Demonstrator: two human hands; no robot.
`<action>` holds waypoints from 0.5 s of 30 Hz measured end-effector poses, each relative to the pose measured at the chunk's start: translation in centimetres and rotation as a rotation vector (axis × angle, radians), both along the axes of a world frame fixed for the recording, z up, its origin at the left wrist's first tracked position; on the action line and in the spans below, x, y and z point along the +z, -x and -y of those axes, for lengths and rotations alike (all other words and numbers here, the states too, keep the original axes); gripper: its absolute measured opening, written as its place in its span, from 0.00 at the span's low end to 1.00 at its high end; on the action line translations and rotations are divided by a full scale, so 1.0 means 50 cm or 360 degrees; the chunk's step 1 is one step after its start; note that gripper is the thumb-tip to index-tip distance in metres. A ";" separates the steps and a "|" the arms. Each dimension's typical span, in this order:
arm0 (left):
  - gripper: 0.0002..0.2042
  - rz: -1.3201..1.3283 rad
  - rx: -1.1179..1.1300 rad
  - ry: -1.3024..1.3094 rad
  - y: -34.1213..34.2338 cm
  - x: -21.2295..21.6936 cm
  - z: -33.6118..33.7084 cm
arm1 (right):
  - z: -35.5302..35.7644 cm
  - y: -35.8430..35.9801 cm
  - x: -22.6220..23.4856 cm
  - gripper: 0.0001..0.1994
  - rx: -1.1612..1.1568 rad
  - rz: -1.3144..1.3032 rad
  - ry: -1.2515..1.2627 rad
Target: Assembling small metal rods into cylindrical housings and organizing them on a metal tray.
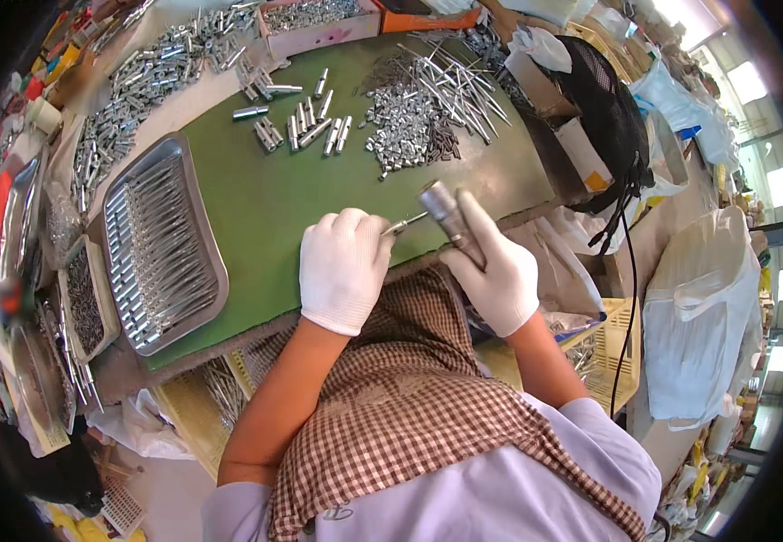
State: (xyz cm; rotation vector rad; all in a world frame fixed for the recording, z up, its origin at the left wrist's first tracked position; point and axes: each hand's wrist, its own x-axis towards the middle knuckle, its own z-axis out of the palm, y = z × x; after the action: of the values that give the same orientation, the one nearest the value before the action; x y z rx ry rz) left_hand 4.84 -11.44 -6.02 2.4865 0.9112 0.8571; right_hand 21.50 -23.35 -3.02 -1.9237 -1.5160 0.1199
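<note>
My left hand [344,269], in a white knit glove, pinches a thin metal rod [407,223] with a thicker shiny end at the fingertips. The rod points right, toward a thick grey metal cylinder [445,212] that my right hand [498,271], also gloved, grips with its thumb along the side. Whether rod and cylinder touch is hard to tell. Both hands are over the front edge of a green work mat [274,203]. Beyond them lie a pile of small metal parts [398,126], a bundle of long thin rods [464,86] and several short metal sleeves [305,122].
A metal tray [194,194] with rows of assembled rods stands on the left, beside a small box [107,316] of dark parts. More sleeves [152,72] are heaped at the far left. A black mesh bag [604,108] and a hanging cord [631,280] are at the right.
</note>
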 end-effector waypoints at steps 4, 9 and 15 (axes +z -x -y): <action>0.05 0.0020 0.0002 -0.0071 -0.001 -0.002 0.004 | 0.001 0.004 0.001 0.34 0.0033 0.0016 0.0705; 0.07 0.0059 -0.0007 -0.0105 -0.011 0.001 0.000 | -0.012 -0.119 -0.016 0.32 -0.0521 0.0006 0.0189; 0.07 -0.0047 -0.0014 -0.0128 -0.026 0.012 0.002 | -0.069 -0.272 -0.029 0.24 -0.0821 0.1136 0.0045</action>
State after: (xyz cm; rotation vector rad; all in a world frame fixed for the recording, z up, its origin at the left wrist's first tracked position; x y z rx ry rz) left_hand 6.15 -11.52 -5.44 2.5759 0.8916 0.8727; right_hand 35.08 -19.91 -4.46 -2.4559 -1.3496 -0.8534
